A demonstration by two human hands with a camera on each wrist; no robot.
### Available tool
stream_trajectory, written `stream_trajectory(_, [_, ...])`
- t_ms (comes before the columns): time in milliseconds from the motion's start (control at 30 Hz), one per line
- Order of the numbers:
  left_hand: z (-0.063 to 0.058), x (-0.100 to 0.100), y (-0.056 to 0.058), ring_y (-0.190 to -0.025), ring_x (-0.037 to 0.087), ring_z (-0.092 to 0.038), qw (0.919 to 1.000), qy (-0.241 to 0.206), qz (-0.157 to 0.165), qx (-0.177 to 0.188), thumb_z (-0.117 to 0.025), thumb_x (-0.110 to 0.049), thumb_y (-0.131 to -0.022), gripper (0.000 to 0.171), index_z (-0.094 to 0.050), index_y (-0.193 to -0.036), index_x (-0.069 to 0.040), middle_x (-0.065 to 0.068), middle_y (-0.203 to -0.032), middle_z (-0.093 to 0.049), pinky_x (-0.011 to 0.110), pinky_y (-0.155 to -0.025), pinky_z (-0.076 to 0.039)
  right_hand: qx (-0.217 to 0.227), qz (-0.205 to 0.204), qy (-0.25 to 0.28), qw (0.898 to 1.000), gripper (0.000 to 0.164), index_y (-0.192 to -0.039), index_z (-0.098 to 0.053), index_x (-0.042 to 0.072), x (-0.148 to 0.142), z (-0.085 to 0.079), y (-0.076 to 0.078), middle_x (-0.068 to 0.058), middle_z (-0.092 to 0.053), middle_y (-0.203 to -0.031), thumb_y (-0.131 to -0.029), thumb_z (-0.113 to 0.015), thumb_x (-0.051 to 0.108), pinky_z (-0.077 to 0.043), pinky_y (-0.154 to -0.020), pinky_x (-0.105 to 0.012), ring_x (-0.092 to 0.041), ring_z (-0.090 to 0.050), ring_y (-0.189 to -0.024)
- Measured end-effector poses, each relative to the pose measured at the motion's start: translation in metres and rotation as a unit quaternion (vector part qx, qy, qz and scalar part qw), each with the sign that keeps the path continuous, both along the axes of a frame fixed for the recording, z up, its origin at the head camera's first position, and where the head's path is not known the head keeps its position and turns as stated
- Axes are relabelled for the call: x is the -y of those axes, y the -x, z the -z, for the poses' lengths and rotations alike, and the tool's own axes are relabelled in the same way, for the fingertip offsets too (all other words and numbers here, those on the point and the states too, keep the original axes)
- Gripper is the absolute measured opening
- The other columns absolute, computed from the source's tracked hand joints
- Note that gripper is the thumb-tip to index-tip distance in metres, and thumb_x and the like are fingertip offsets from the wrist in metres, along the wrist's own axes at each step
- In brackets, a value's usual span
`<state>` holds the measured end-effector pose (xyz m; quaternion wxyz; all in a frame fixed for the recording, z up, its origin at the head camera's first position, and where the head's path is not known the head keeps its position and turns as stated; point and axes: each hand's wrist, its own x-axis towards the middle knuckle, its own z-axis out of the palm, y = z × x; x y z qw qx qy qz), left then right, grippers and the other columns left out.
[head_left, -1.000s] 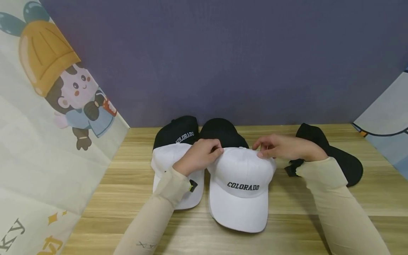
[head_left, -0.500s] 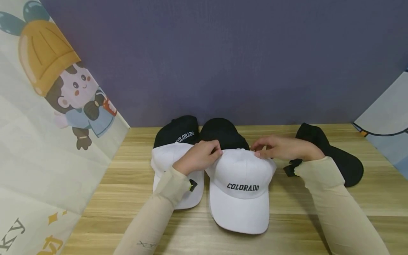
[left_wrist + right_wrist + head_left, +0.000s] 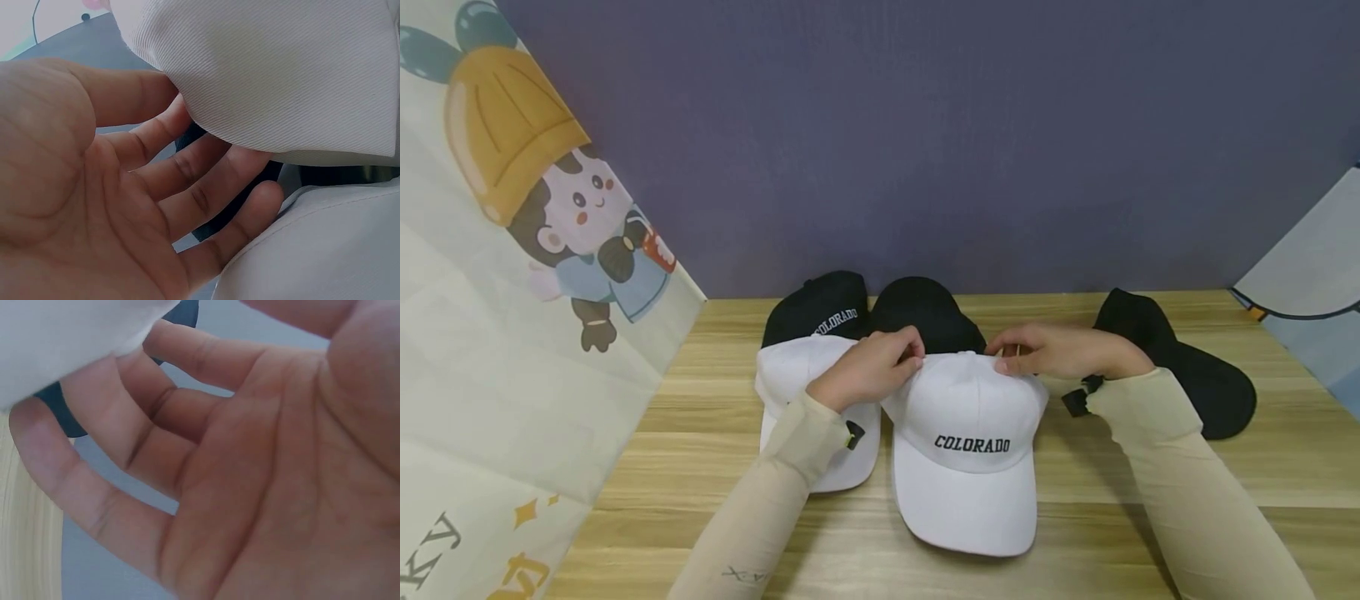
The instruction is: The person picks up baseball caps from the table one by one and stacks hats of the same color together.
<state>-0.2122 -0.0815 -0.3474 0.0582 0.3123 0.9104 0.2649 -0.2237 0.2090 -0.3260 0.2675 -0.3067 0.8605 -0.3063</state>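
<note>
A white baseball cap (image 3: 973, 408) lettered COLORADO faces me at the middle of the table, brim toward me. At the upper left of its crown, my left hand (image 3: 874, 367) pinches the edge. My right hand (image 3: 1067, 350) holds the upper right, thumb on the front and fingers behind. In the left wrist view, the thumb and curled fingers (image 3: 200, 187) meet the cap's cloth, some fingertips hidden behind it. The right wrist view shows bent fingers (image 3: 125, 425) reaching under the white cloth.
Left of it lies another white cap (image 3: 850, 471), partly under my left forearm, with a black COLORADO cap (image 3: 812, 308) behind. One more black cap (image 3: 913, 308) sits behind the held cap. A black cap (image 3: 1213, 387) lies right, beyond my right wrist, on the wooden table (image 3: 647, 500).
My right hand has shifted slightly left and down. The held cap's crown top and brim have moved a little toward me. My left hand has barely moved.
</note>
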Motion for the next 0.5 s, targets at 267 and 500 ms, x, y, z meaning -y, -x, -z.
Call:
stream_trajectory(267, [-0.0016,0.0003,-0.0001,-0.073,0.009,-0.051,0.9999,0.004,0.002,-0.01,-0.05,-0.028,-0.093,0.006,-0.051,-0.098,-0.025,-0.01,-0.085,-0.054,0.024,-0.064,-0.04,0.011,0.001,0.012,1.0,0.033,-0.115,-0.055,0.013,0.0016,0.0016,0.0003,-0.007,-0.054,-0.101,-0.092,-0.051,0.037,-0.042,-0.075,-0.041,-0.024,-0.052,-0.087])
stream_trajectory(500, [-0.0052,0.002,-0.0021,-0.075,0.009,-0.051,0.9999,0.003,-0.004,-0.015,-0.051,-0.029,-0.092,0.004,-0.052,-0.096,-0.026,-0.011,-0.087,-0.054,0.025,-0.065,-0.04,0.013,0.003,0.013,1.0,0.029,-0.106,-0.055,0.012,0.0021,0.0042,0.0011,-0.008,-0.052,-0.091,-0.092,-0.05,0.037,-0.04,-0.069,-0.039,-0.024,-0.047,-0.078])
